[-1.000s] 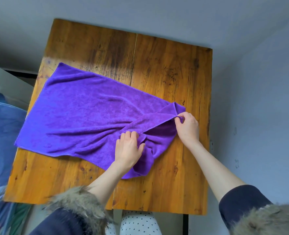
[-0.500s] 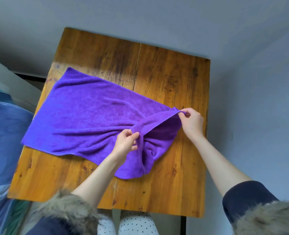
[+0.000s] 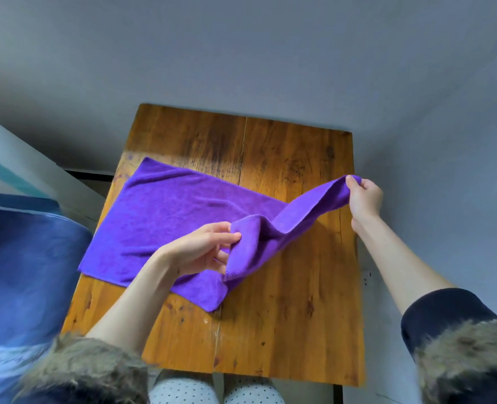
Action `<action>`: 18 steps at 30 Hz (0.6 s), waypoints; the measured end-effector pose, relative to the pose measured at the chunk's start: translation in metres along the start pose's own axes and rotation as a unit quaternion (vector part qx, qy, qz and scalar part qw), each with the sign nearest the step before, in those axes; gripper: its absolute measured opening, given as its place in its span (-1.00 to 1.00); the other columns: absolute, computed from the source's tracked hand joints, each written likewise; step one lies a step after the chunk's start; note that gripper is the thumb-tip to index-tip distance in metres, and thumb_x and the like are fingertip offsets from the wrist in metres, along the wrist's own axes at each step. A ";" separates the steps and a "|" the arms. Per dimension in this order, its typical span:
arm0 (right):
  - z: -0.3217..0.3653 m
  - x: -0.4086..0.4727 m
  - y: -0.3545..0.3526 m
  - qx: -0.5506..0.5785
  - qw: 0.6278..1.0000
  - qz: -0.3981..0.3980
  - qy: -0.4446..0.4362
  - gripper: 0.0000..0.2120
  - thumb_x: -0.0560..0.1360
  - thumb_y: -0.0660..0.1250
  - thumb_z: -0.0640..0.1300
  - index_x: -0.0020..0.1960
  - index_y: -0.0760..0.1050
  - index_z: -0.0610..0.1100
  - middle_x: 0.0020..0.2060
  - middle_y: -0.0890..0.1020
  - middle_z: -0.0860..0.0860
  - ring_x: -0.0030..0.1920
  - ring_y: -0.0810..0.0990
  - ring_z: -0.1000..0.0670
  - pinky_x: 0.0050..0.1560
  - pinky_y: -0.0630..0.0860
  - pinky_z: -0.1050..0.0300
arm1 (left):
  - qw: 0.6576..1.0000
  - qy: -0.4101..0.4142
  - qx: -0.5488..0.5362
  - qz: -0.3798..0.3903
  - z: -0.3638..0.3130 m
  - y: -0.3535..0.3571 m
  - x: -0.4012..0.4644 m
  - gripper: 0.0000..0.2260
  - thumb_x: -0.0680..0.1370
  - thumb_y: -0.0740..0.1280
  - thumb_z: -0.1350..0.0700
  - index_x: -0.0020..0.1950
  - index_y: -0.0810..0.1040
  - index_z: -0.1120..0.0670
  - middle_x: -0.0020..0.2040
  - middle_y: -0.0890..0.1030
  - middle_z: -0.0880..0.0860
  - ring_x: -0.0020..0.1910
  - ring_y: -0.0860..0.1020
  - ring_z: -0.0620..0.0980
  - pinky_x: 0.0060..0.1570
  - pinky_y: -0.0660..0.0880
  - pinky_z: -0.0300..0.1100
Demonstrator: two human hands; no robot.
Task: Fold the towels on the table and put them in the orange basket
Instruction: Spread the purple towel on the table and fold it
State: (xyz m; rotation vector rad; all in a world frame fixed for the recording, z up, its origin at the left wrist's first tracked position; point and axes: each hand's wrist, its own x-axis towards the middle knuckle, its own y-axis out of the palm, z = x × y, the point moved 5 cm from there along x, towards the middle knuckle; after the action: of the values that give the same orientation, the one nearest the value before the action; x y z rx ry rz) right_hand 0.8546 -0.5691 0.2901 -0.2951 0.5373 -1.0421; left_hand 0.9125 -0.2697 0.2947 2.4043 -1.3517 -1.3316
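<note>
1. The soft purple cloth towel [image 3: 165, 217] lies mostly flat on the left half of the brown wooden table [image 3: 293, 310].
2. Its right end is lifted off the wood.
3. The left hand [image 3: 200, 252] pinches a raised fold near the middle, fingers closed on it.
4. The right hand [image 3: 365, 196], out at 2 o'clock, pinches a corner tight, up in the air.
5. A grey wall [image 3: 241, 53] stands at 12 o'clock.
</note>
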 end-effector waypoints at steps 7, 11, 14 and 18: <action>0.013 -0.017 0.018 -0.012 0.989 0.144 -0.028 -0.72 0.52 0.32 -0.08 -0.24 0.53 -0.29 -0.33 0.48 -0.13 -0.28 0.43 -0.02 -0.22 0.35 0.12 | 0.994 0.003 -0.005 -0.109 0.006 -0.031 -0.011 -0.87 0.62 0.14 0.25 -0.12 0.38 0.12 -0.40 0.36 0.00 -0.58 0.40 -0.13 -0.54 0.46 -0.25; 0.024 -0.031 0.044 -0.024 0.981 0.187 -0.047 -0.70 0.54 0.28 -0.14 -0.14 0.54 -0.40 -0.33 0.50 -0.11 -0.26 0.43 -0.02 -0.23 0.34 0.14 | 0.987 0.038 -0.048 -0.148 0.009 -0.071 -0.044 -0.78 0.60 0.07 0.32 -0.12 0.47 0.15 -0.39 0.49 0.01 -0.54 0.48 -0.10 -0.51 0.47 -0.27; 0.039 -0.044 0.070 -0.027 0.975 0.216 -0.046 -0.80 0.56 0.23 -0.19 -0.16 0.58 -0.20 -0.28 0.55 -0.05 -0.21 0.47 0.01 -0.22 0.38 0.15 | 0.964 0.089 -0.166 -0.187 0.020 -0.107 -0.068 -0.78 0.50 0.12 0.31 -0.12 0.54 0.11 -0.24 0.58 0.03 -0.44 0.55 -0.11 -0.39 0.55 -0.28; 0.069 -0.064 0.112 -0.026 0.962 0.261 -0.079 -0.75 0.56 0.21 -0.19 -0.27 0.54 -0.09 -0.31 0.55 -0.03 -0.20 0.46 0.01 -0.21 0.37 0.14 | 0.925 0.139 -0.268 -0.229 0.026 -0.140 -0.093 -0.92 0.22 0.39 0.20 -0.32 0.62 0.09 -0.36 0.58 0.00 -0.48 0.51 -0.12 -0.41 0.49 -0.37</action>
State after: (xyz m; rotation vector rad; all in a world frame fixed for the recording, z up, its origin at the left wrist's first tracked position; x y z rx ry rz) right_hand 0.9503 -0.4608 0.3126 -0.2613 0.4639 -0.4879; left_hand 0.9645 -0.1089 0.2766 2.4391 -0.2972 -1.1683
